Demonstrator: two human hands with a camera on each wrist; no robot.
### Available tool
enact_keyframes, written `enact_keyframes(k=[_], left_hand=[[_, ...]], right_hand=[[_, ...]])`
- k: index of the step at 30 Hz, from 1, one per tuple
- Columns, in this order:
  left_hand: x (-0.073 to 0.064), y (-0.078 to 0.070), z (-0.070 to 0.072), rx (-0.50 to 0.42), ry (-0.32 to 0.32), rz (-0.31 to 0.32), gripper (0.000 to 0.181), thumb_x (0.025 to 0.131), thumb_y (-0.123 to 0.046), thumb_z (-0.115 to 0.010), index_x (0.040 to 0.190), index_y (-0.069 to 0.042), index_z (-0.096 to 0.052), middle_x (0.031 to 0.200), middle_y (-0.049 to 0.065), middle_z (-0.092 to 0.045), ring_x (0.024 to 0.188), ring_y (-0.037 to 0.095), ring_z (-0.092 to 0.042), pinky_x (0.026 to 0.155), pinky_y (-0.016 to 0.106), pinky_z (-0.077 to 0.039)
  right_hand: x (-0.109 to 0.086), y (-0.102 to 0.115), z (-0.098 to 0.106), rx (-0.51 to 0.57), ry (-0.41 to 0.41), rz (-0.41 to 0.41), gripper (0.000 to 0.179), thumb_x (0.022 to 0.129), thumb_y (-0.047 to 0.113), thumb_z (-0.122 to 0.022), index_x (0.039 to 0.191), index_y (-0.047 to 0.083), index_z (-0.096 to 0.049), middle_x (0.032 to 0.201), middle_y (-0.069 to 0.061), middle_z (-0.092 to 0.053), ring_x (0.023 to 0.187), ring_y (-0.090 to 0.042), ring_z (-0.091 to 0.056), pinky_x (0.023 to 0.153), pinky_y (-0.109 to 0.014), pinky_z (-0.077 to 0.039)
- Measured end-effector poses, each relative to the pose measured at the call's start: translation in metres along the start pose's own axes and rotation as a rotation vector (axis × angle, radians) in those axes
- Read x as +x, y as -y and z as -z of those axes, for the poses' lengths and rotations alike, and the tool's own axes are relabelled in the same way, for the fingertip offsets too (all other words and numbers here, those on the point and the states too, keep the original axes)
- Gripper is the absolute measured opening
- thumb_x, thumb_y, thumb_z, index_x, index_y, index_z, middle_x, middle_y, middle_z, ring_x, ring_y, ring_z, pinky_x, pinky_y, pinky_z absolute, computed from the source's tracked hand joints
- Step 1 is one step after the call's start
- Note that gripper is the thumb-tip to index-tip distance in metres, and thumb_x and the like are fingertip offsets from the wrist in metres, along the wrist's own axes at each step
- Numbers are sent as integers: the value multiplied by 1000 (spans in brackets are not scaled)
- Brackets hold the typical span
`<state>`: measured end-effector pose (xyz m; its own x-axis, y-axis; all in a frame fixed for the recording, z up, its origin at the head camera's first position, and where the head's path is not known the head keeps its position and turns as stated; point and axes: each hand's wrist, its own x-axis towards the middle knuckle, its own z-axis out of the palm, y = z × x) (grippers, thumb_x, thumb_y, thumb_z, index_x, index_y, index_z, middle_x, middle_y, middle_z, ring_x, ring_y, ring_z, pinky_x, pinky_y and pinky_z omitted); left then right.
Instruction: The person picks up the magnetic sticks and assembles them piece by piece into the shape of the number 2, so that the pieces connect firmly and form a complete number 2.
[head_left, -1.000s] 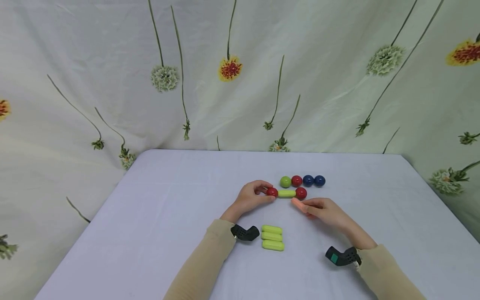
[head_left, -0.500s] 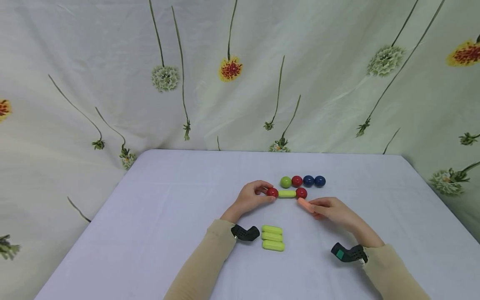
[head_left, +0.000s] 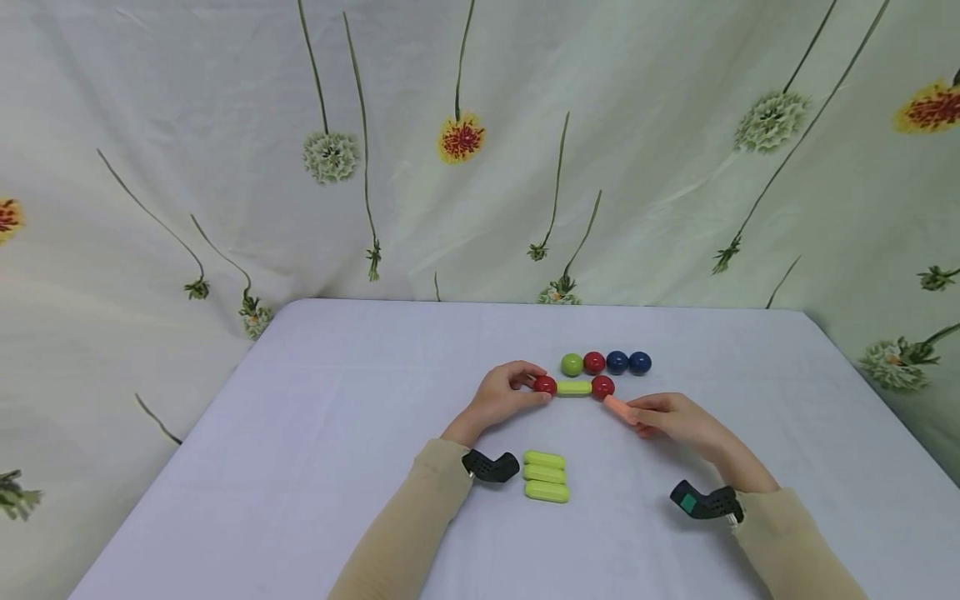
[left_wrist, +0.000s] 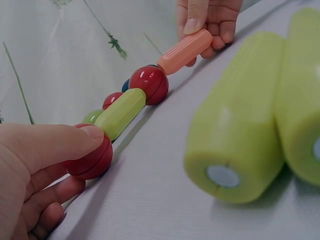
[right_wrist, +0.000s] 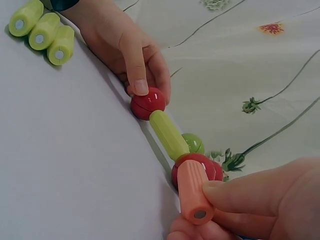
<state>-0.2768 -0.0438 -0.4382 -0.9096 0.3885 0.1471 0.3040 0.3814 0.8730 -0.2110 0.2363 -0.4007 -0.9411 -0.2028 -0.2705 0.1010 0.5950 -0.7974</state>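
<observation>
My left hand [head_left: 501, 395] pinches a red ball [left_wrist: 92, 157] between thumb and fingers. That ball joins one end of a yellow-green rod [head_left: 573, 388], and a second red ball [head_left: 602, 386] sits at the rod's other end. In my right hand [head_left: 677, 419], thumb and fingers grip an orange ribbed rod [left_wrist: 185, 51] with a metal disc in its near end. The orange rod's far end is right at the second red ball, slanting toward me in the head view.
Behind the joined pieces stands a row of balls: green [head_left: 572, 364], red [head_left: 594, 362] and two dark blue [head_left: 628, 362]. Three yellow-green rods [head_left: 545, 475] lie side by side between my forearms on the white-covered table [head_left: 337, 375].
My right hand has moved right with the orange rod, whose tip went from below the yellow-green rod's end to the right-hand red ball. The left hand has stayed in place.
</observation>
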Motion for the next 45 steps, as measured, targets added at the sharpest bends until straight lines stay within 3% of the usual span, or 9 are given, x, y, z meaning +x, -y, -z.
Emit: enact_keyframes(k=[12,45], left_hand=[[1,0,0,0,3,1,35,78,-25,-76,110,-14,-67,97,-3,-64,96,14,-54,84,31,-43],[1,0,1,-7,6,-15,34,79,-23,-76,110,-12,-67,98,-3,-65,95,13,-56,84,30,-43]], right_hand=[[-2,1,5,6,5,-6,45,95,22,-55,122,-13,-53,101,-13,-63,83,-16,-59,81,-33,-50],[1,8,-13,79,-52,-57,52,85,31,-69,119,-8,-58,89,-7,-68,77,-15,-60,71,-26,-52]])
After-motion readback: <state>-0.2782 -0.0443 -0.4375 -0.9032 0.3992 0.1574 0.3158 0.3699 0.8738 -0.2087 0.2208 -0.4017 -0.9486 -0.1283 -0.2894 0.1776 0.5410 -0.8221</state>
